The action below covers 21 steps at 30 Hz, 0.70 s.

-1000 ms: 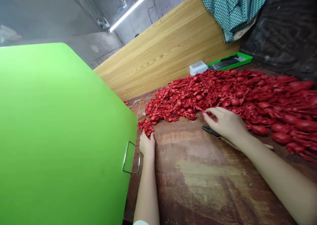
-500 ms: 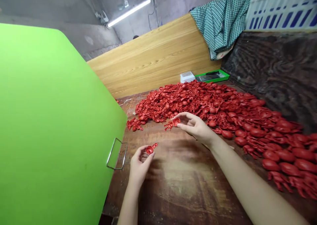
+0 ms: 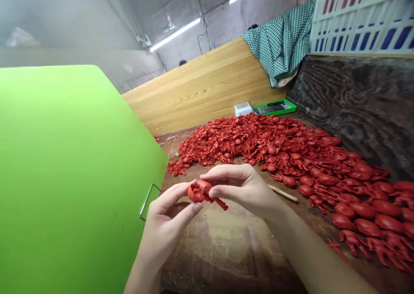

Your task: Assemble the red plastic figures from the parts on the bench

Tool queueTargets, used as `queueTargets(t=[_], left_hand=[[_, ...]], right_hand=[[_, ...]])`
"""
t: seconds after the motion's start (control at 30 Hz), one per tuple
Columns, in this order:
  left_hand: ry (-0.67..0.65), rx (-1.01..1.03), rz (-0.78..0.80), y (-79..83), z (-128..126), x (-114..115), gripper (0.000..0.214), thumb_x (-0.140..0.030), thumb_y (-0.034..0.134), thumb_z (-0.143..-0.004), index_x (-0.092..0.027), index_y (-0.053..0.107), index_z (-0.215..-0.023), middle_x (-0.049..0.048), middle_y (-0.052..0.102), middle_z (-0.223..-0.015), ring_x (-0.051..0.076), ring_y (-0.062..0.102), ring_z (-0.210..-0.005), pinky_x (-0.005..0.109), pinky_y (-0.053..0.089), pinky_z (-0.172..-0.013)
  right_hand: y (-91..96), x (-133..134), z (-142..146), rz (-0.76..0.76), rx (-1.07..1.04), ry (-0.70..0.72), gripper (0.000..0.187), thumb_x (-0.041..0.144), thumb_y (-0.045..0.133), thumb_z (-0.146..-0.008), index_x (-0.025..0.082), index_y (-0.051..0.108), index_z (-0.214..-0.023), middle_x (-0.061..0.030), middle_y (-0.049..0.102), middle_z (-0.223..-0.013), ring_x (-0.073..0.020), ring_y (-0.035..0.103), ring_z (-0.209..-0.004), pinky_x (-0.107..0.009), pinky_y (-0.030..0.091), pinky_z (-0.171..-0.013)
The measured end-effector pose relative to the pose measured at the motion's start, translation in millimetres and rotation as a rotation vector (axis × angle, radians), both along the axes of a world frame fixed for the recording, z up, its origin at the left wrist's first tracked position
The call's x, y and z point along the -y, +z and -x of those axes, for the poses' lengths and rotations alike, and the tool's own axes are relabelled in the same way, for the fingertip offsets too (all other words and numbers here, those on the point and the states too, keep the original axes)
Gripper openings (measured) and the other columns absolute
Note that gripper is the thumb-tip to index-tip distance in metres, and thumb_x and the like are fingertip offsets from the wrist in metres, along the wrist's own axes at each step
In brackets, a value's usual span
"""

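Because your left grip (image 3: 166, 218) and right grip (image 3: 242, 190) pinched the red moulded piece (image 3: 197, 192) at lower centre, a slackened pinch could have dropped it onto the bench (image 3: 223, 255) or into the red pile (image 3: 258, 140) at right.

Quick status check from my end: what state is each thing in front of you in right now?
left hand: curled around the red moulded piece
right hand: pinching that same piece
red moulded piece: held up between both hands
pile of red pieces: loose, heaped
wooden stick: lying beside the pile
green tray: lying beyond the pile
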<state>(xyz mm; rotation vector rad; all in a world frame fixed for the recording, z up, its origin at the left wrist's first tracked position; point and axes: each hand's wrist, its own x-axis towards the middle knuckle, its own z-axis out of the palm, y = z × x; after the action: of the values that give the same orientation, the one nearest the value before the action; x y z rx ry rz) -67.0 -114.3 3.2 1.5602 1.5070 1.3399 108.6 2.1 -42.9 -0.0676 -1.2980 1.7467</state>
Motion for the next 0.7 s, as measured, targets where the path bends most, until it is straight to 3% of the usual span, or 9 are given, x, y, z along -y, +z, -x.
queueTargets(t=[0.1, 0.2, 0.4, 0.57, 0.7], left_hand=[[0.052, 0.053, -0.001, 4.9, -11.4, 6.8, 0.035, -0.029, 0.093, -0.083, -0.028, 0.087, -0.117, 0.0066, 0.087, -0.109, 0.019, 0.083, -0.088, 0.022, 0.069, -0.077], [0.11, 0.096, -0.058, 8.9, -22.2, 12.2, 0.042, -0.026, 0.095, -0.08, -0.028, 0.085, -0.12, 0.006, 0.088, -0.106, 0.02, 0.085, -0.084, 0.023, 0.07, -0.074], [0.155, 0.051, -0.173, 15.4, -34.6, 17.8, 0.037, -0.025, 0.094, -0.08, -0.029, 0.087, -0.116, 0.0058, 0.088, -0.098, 0.023, 0.086, -0.082, 0.024, 0.071, -0.074], [0.158, -0.076, -0.262, 18.1, -40.3, 8.8, 0.041, -0.027, 0.092, -0.084, -0.037, 0.083, -0.123, 0.0021, 0.088, -0.105, 0.018, 0.085, -0.082, 0.021, 0.07, -0.077], [0.115, -0.248, -0.358, 20.5, -44.9, -10.0, 0.042, -0.031, 0.088, -0.088, -0.041, 0.08, -0.129, 0.0003, 0.086, -0.118, 0.018, 0.085, -0.094, 0.022, 0.069, -0.086]], right_hand=[[8.5, 7.6, -5.5, -0.013, -0.019, -0.004, 0.025, 0.036, 0.096, -0.081, 0.027, 0.089, -0.103, -0.0051, 0.081, -0.095, -0.0131, 0.071, -0.073, -0.02, 0.053, -0.052], [12.6, 12.3, -7.5, -0.023, -0.042, -0.001, 0.023, 0.035, 0.094, -0.082, 0.029, 0.09, -0.103, -0.0047, 0.079, -0.094, -0.0107, 0.066, -0.067, -0.019, 0.048, -0.047], [18.5, 19.1, -12.0, -0.059, -0.108, -0.01, 0.021, 0.037, 0.091, -0.087, 0.032, 0.089, -0.108, -0.0046, 0.078, -0.095, -0.0106, 0.065, -0.065, -0.02, 0.049, -0.046], [26.4, 21.6, -19.6, -0.054, -0.21, -0.078, 0.02, 0.026, 0.092, -0.087, 0.031, 0.089, -0.106, -0.0046, 0.079, -0.1, -0.0114, 0.072, -0.074, -0.019, 0.059, -0.056], [28.7, 12.7, -26.4, -0.037, -0.295, -0.173, 0.019, 0.029, 0.097, -0.08, 0.031, 0.09, -0.098, -0.0055, 0.082, -0.1, -0.0186, 0.08, -0.092, -0.028, 0.07, -0.078]])
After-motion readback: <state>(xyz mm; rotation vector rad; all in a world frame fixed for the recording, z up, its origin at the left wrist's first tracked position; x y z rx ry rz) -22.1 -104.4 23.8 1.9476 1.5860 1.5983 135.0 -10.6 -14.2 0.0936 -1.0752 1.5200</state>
